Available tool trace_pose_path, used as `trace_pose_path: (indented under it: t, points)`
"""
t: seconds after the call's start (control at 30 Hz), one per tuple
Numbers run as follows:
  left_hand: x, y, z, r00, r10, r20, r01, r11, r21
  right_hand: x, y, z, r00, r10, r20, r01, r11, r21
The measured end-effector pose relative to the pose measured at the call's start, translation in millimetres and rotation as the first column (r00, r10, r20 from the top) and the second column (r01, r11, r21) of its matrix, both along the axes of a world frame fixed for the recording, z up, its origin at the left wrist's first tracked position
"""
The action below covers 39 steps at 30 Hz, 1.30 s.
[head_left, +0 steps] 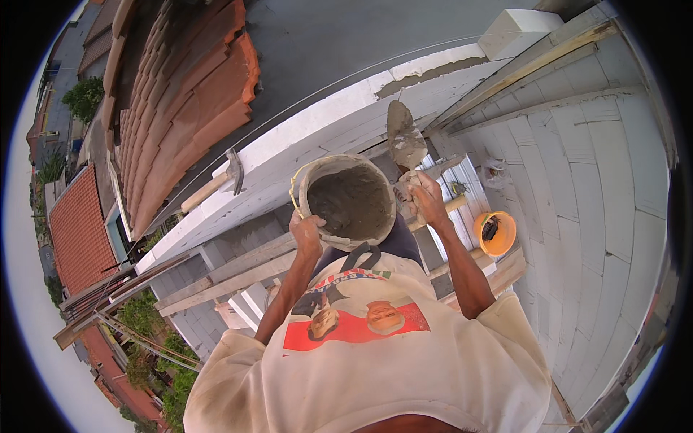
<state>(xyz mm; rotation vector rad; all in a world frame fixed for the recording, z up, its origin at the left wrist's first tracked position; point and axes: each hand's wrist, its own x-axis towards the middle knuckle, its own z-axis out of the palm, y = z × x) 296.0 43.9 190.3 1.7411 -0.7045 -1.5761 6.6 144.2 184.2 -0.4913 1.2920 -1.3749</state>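
My left hand [308,232] grips the rim of a pale bucket [388,224] with a yellowish handle, tilted toward me in front of my body. Grey wet mortar [346,202] fills its lower part. To the right of the bucket, my right hand [427,196] is closed around a trowel [406,141]; its blade points away from me and is coated with mortar. Beyond both hands runs a wall of white blocks [310,126]. A strip of grey mortar [433,76] lies along its top, short of a single raised block [518,33] at the far right.
A hammer [235,172] lies on the wall top at the left, near orange roof tiles [195,79]. A taut string follows the wall. Planks [238,270] cross below me. An orange bucket [505,234] stands at the right, before another block wall [570,173].
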Motion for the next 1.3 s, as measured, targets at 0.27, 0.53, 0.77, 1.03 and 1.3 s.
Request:
trace_pose_path:
  t: [0.27,0.53,0.77,1.03,1.3]
  points:
    - [122.0,69.8,-36.1,0.881,0.364,0.302,-0.356,0.931,-0.083,-20.3,-117.6,-121.7,0.665,-0.248,-0.705,0.123,0.967,-0.224]
    - [203.8,127.7,-50.0,0.707,0.634,0.313,-0.649,0.758,-0.07,14.1,-89.0,-131.6,0.378,-0.201,-0.904,-0.015,0.975,-0.223]
    - [250.0,149.0,-86.3,0.645,0.734,0.214,-0.756,0.653,0.041,54.3,-59.8,-130.6,0.31,-0.06,-0.949,-0.124,0.987,-0.103]
    - [299.2,158.6,-127.2,0.786,0.448,0.425,-0.478,0.877,-0.042,80.6,-65.6,-92.4,0.409,-0.079,-0.909,-0.139,0.979,-0.148]
    - [271.6,117.7,-96.2,0.717,0.665,0.21,-0.682,0.731,0.014,104.7,-75.9,-123.1,0.249,0.015,-0.968,-0.174,0.984,-0.03]
